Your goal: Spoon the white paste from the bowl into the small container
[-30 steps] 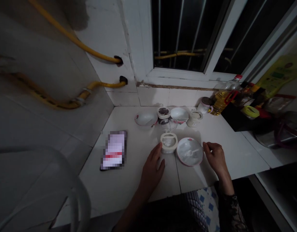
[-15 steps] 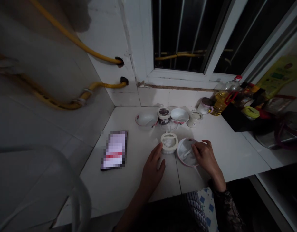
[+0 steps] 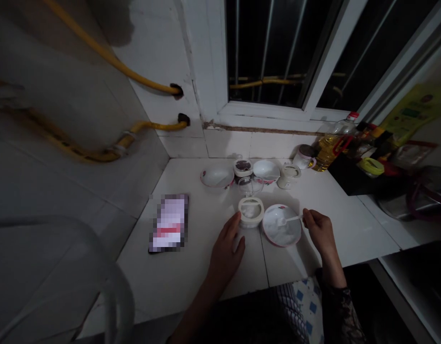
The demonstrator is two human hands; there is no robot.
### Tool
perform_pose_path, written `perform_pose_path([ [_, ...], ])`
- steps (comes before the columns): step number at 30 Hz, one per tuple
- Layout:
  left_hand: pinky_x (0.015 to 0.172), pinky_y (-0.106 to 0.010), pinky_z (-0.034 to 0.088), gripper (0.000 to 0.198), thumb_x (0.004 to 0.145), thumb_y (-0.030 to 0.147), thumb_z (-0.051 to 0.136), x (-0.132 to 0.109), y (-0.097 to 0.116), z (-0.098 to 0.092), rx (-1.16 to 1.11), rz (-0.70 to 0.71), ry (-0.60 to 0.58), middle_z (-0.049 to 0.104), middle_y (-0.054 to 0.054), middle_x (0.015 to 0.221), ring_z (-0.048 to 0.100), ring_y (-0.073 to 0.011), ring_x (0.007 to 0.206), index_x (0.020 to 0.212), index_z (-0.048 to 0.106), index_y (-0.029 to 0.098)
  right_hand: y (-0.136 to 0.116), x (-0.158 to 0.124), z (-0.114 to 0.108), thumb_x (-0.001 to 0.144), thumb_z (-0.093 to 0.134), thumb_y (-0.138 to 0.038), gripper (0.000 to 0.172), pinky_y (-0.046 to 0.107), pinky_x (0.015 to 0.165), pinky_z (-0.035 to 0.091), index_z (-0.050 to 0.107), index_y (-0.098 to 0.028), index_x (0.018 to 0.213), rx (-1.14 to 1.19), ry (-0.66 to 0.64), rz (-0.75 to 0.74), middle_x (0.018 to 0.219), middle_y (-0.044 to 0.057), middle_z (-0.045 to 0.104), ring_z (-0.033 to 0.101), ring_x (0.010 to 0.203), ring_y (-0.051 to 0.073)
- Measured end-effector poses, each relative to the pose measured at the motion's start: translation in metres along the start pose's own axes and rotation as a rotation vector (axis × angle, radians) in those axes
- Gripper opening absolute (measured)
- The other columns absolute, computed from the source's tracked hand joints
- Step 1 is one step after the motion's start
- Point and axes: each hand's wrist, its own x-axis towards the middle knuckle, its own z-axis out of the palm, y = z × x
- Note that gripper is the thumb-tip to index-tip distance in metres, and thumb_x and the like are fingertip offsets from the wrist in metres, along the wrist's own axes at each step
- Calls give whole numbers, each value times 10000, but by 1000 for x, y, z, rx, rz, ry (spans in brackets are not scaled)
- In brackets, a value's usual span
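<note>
My left hand [image 3: 226, 251] rests on the white counter [image 3: 192, 272], its fingertips against a small round white jar [image 3: 250, 211] with its clear lid flipped back. Right of the jar stands a white bowl [image 3: 281, 225] with white powder. My right hand [image 3: 320, 231] pinches the handle of a small white spoon [image 3: 290, 220] whose scoop lies in the bowl.
A phone [image 3: 169, 222] lies to the left. Two more bowls [image 3: 217, 176], a dark-filled jar [image 3: 242, 167] and cups [image 3: 289, 175] stand at the back by the window wall. An oil bottle [image 3: 331, 141] and packets crowd the right side. Yellow pipes [image 3: 98, 153] run along the left wall.
My right hand reached over the bowl, took the spoon, and has drawn back to the bowl's right rim holding its handle. The left hand has stayed put.
</note>
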Motion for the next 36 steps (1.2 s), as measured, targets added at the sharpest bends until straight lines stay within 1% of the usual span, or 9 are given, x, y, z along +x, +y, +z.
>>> perform_pose_path([
  [3, 1003, -402, 537, 653, 894, 165, 489, 0, 0, 0, -2, 6, -1, 467, -89, 1496, 535, -239, 1315, 1511, 323, 300, -17, 1, 7, 904, 419, -614, 524, 287, 568, 403, 480, -227, 556, 19, 105, -69, 522, 8, 539, 509, 543, 157],
  [5, 999, -396, 539, 655, 894, 164, 489, 0, 0, 0, -3, 4, 7, 474, -87, 1490, 538, -237, 1311, 1512, 322, 305, -31, 1, 14, 943, 426, -524, 467, 330, 735, 446, 526, -226, 598, -50, 222, -220, 604, 33, 609, 569, 666, 185],
  [7, 991, -386, 544, 659, 891, 159, 489, 0, 0, 0, -6, 11, 13, 473, -83, 1492, 541, -234, 1309, 1511, 324, 311, -45, 0, 23, 979, 414, -416, 406, 385, 892, 417, 571, -226, 658, -141, 298, -394, 646, 33, 634, 576, 704, 185],
  [10, 996, -381, 540, 658, 892, 161, 492, 0, -1, 0, -10, 39, 12, 465, -78, 1502, 543, -230, 1308, 1510, 325, 314, -57, -3, 37, 991, 436, -312, 335, 409, 983, 340, 608, -229, 716, -297, 228, -650, 656, 7, 642, 552, 668, 159],
  [13, 1015, -392, 528, 639, 900, 173, 489, 0, 0, -1, -4, 44, 10, 467, -83, 1502, 542, -231, 1308, 1506, 334, 304, -59, -7, 45, 986, 468, -273, 289, 402, 986, 308, 628, -234, 748, -376, 169, -784, 679, -4, 655, 542, 666, 147],
  [20, 1027, -389, 518, 650, 892, 165, 487, 0, 2, -1, 1, 30, 10, 473, -85, 1499, 536, -225, 1314, 1509, 330, 295, -40, -5, 23, 984, 419, -299, 339, 430, 977, 344, 589, -224, 701, -330, 264, -570, 619, -2, 618, 532, 606, 151],
  [25, 1012, -398, 532, 649, 890, 161, 492, 1, 3, -3, -4, 27, -3, 474, -87, 1499, 545, -235, 1305, 1507, 340, 296, -13, 1, 3, 990, 413, -338, 394, 416, 984, 334, 546, -216, 640, -515, 134, -509, 554, -15, 575, 528, 563, 148],
  [29, 1001, -401, 541, 650, 897, 169, 493, 0, 1, -2, 2, 26, 6, 474, -87, 1496, 546, -240, 1304, 1511, 330, 303, -2, 1, 9, 1000, 371, -318, 425, 422, 979, 315, 542, -213, 626, -638, 35, -509, 565, 6, 606, 549, 566, 159],
  [36, 987, -386, 547, 665, 881, 145, 493, 0, 0, 1, 0, 22, 21, 471, -87, 1495, 550, -233, 1300, 1507, 333, 304, -9, -2, 30, 1013, 331, -325, 421, 394, 958, 344, 579, -214, 692, -503, -57, -498, 645, 22, 684, 613, 624, 163],
])
